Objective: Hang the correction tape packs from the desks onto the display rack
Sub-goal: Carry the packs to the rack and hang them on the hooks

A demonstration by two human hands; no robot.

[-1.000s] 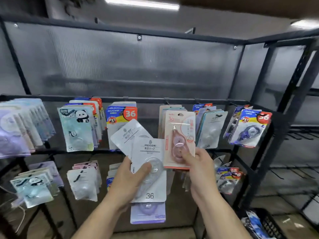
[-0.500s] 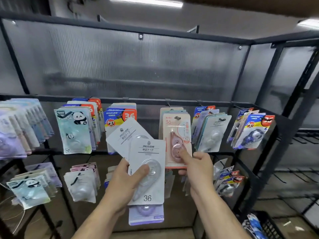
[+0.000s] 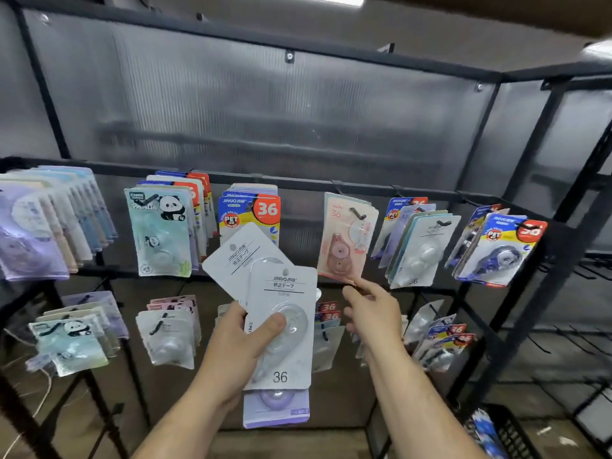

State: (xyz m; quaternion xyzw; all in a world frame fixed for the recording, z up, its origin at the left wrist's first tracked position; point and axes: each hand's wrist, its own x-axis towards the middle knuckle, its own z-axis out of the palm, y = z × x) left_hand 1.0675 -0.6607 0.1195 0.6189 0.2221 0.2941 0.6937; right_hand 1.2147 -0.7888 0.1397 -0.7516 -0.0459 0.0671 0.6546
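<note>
My left hand (image 3: 238, 346) grips a fanned stack of correction tape packs (image 3: 281, 293): two white ones in front and a purple one (image 3: 276, 409) below them. A pink correction tape pack (image 3: 344, 240) hangs on a hook of the black display rack (image 3: 298, 183), tilted. My right hand (image 3: 374, 309) is just below the pink pack's lower corner, fingers loosely apart, holding nothing.
Many other packs hang in rows: panda packs (image 3: 159, 233), blue "36" packs (image 3: 251, 210), teal packs (image 3: 420, 246) and blue packs (image 3: 500, 250) at the right. A lower row of hooks also carries packs. A black basket (image 3: 496, 432) with packs sits bottom right.
My right hand held the pink pack against the hook, then let it go and dropped away. The pink pack now hangs on the hook by itself. The left hand keeps its stack.
</note>
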